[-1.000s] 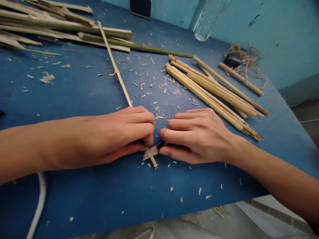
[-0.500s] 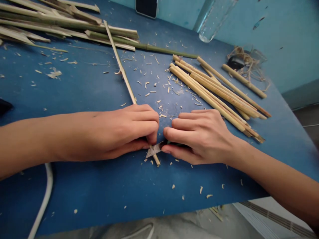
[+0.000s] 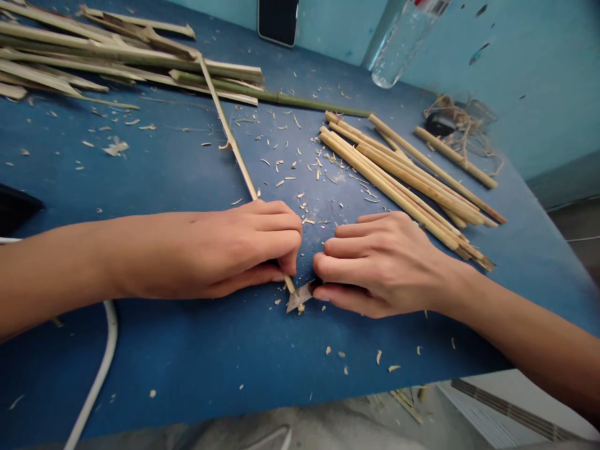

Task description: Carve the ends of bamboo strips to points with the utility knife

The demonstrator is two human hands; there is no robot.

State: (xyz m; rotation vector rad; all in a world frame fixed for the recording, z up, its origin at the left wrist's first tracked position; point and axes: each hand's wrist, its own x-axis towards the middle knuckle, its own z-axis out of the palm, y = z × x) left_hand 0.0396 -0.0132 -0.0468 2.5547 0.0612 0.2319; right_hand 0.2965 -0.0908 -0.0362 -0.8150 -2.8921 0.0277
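My left hand (image 3: 253,247) is closed round a thin bamboo strip (image 3: 229,134) near its lower end, pressing it on the blue table (image 3: 187,362). The strip runs up and left from my fingers to a pile of split bamboo. A knife (image 3: 300,297) is gripped in my right hand (image 3: 379,265); its handle is mostly hidden by the fingers. The flat metal blade lies across the strip's tip, just below my left thumb, with small shavings around it.
Split bamboo (image 3: 135,56) lies at the back left, several smooth sticks (image 3: 403,175) at the right. Behind are a phone (image 3: 277,22), a clear bottle (image 3: 403,44) and tangled string (image 3: 469,131). A white cable (image 3: 105,362) crosses the front left. Shavings are scattered about.
The blade has moved down the strip to its tip, and my right hand has shifted slightly right and down. My left hand still holds the strip. The view has shifted slightly.
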